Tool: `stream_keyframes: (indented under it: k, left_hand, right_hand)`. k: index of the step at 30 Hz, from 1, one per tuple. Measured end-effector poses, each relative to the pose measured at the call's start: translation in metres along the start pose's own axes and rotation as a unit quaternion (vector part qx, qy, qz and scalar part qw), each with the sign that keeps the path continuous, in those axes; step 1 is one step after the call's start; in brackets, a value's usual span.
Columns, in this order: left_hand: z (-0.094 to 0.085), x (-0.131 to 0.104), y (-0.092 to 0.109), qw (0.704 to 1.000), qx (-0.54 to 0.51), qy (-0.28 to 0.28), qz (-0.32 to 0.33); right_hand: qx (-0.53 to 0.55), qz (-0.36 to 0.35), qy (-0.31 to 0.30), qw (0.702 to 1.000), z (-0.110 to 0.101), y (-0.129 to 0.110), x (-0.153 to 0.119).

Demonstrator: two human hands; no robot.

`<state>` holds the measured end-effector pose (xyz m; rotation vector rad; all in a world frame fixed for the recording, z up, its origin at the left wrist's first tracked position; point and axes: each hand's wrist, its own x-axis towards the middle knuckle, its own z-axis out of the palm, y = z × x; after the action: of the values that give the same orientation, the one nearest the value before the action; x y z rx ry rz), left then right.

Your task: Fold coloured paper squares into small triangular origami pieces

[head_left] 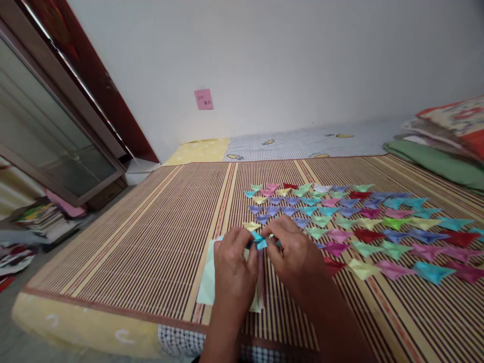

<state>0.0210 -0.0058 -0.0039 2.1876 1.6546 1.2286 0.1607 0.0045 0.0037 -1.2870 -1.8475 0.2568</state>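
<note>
Between my two hands is a small folded blue paper [259, 241], pinched at both ends. My left hand [235, 262] grips its left side with thumb and fingers closed. On its right side, the fingertips of my right hand [297, 249] press together on the paper. Under my left hand lies a stack of pale green paper sheets [207, 282], partly covered by the hand. To the right, rows of folded paper pieces in many colours cover the mat, among them a yellow folded piece [363, 269] and a blue one [433, 272].
The striped bamboo mat [159, 242] covers a bed against a white wall [302, 65]. A pink note [203, 99] is stuck on the wall. Folded bedding [434, 161] is piled at the back right. A glass-fronted cabinet [53, 121] and stacked books [41, 219] stand left.
</note>
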Motion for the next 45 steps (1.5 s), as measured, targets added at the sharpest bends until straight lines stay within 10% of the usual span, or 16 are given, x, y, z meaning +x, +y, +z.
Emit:
stream_keyframes:
  k: [34,45]
  left_hand:
    - [0.008,-0.001,0.009,0.995,-0.098,-0.003,-0.007]
    - [-0.006,0.005,-0.016,0.854,-0.452,-0.088,-0.243]
  right_hand:
    - [-0.037,0.116,-0.006,0.993,0.000,0.007,-0.001]
    - [-0.061,0.116,0.014,0.991,0.000,0.008,0.000]
